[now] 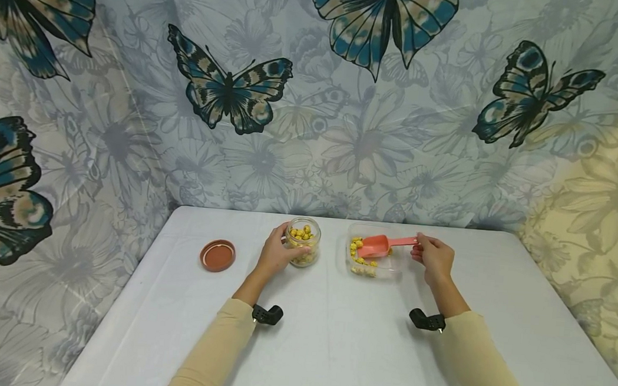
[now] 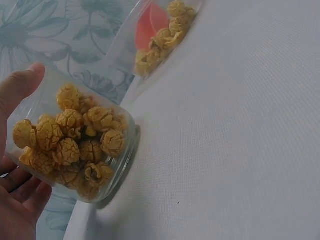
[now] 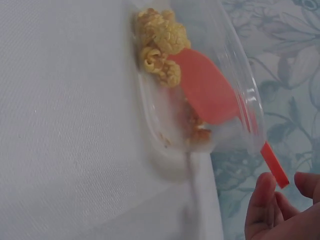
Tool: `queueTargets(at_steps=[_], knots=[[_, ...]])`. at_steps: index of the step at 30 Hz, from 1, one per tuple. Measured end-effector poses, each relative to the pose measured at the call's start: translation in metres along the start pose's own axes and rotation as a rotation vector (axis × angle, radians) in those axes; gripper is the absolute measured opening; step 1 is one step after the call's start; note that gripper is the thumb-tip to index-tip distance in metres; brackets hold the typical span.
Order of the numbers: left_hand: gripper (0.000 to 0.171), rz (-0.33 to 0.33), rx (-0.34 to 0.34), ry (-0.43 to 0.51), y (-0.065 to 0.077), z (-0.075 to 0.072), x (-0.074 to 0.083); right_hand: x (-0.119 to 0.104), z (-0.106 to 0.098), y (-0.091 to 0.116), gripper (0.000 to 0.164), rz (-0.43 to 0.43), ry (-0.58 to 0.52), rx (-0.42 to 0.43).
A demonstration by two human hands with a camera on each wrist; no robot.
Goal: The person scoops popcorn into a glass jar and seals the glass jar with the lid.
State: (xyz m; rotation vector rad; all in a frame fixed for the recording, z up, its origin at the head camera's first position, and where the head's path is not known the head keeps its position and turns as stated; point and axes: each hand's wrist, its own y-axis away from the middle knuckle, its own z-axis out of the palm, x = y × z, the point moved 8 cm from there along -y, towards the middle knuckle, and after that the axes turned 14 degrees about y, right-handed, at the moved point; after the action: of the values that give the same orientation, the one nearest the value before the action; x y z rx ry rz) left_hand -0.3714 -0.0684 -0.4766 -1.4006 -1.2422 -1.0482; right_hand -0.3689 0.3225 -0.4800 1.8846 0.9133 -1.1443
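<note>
A clear glass jar of yellow popcorn stands on the table, and my left hand grips its side, thumb across the front. To the right is a clear plastic container with some popcorn along one side. A coral-red scoop lies in it, its bowl among the popcorn and its handle over the rim. My right hand has the handle's end between its fingertips.
A round brown lid lies left of the jar. The white-covered table ends at a butterfly-patterned cloth behind. Each wrist wears a black camera mount.
</note>
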Motion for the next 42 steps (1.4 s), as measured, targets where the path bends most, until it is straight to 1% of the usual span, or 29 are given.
queueTargets(at_steps=[4,7,9,12,16,20,23,26,29,33,36,39,42], knots=[[0.086,-0.004,0.005,0.007,0.001,0.000,0.000,0.000,-0.006,-0.001,0.050,0.005,0.033,-0.008],[0.086,-0.006,0.007,0.005,0.000,-0.001,0.000,-0.001,-0.010,-0.001,0.050,0.009,0.039,-0.003],[0.087,-0.011,0.002,0.005,0.000,0.000,-0.001,-0.002,-0.013,-0.002,0.050,0.002,0.049,0.008],[0.088,-0.021,-0.001,0.011,0.000,0.000,-0.003,-0.003,-0.018,-0.003,0.044,0.006,0.048,0.064],[0.089,-0.025,-0.008,0.003,0.000,0.000,-0.006,-0.009,-0.024,0.002,0.040,-0.012,0.085,0.106],[0.090,-0.034,-0.024,-0.009,0.001,0.001,-0.008,-0.020,-0.026,0.012,0.041,-0.034,0.150,0.106],[0.090,-0.028,-0.026,0.000,0.002,0.000,-0.008,-0.031,-0.024,0.018,0.040,-0.074,0.177,0.101],[0.090,-0.016,-0.026,0.013,0.001,-0.002,-0.006,-0.045,-0.017,0.022,0.040,-0.128,0.189,0.076],[0.090,-0.012,-0.029,0.019,0.000,-0.003,-0.005,-0.056,-0.009,0.024,0.041,-0.153,0.192,0.040],[0.091,-0.012,-0.033,0.005,-0.001,-0.003,-0.004,-0.067,-0.001,0.030,0.043,-0.189,0.201,0.006],[0.091,-0.014,-0.036,-0.007,-0.001,-0.003,-0.005,-0.075,0.005,0.033,0.043,-0.235,0.187,-0.037],[0.090,-0.009,-0.036,0.000,0.000,-0.002,-0.005,-0.082,0.012,0.037,0.042,-0.289,0.164,-0.082],[0.089,-0.002,-0.039,0.006,0.001,-0.002,-0.007,-0.087,0.020,0.040,0.041,-0.347,0.167,-0.116]])
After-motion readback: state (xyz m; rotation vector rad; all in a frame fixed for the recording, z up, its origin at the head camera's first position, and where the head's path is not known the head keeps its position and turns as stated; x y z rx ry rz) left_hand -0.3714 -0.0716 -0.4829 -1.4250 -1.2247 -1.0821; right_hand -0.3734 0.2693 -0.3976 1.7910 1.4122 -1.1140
